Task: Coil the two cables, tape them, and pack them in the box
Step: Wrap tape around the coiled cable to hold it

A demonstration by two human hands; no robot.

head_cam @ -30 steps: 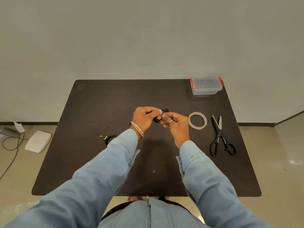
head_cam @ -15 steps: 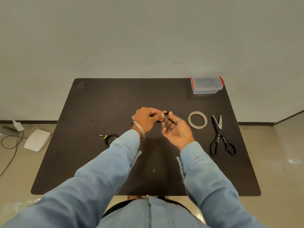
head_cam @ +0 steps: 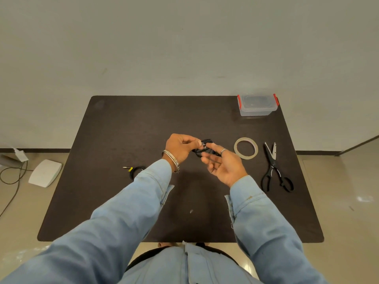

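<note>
A small black coiled cable point(head_cam: 202, 149) is being held above the middle of the dark rectangular bench point(head_cam: 127, 128), between the two hands. It is being pinched by the curled fingers and thumb of the left hand point(head_cam: 180, 147), apparently so that the loops are kept from springing apart. The right hand point(head_cam: 222, 163) is being turned palm up, its fingers loosely extended under the coil; whether the cable is being gripped or only supported there cannot be told. A second black cable with a yellow-marked plug point(head_cam: 134, 171) is lying on the bench to the left, partly hidden by the left sleeve. A ring-shaped roll of clear tape point(head_cam: 246, 148) and a pair of black-handled scissors point(head_cam: 274, 169) are being kept just right of the hands, probably for easy reach when taping is begun. The clear plastic box with red clips point(head_cam: 257, 104) is being left closed at the far right corner, seemingly reserved for packing, which is judged to be the last step
</note>
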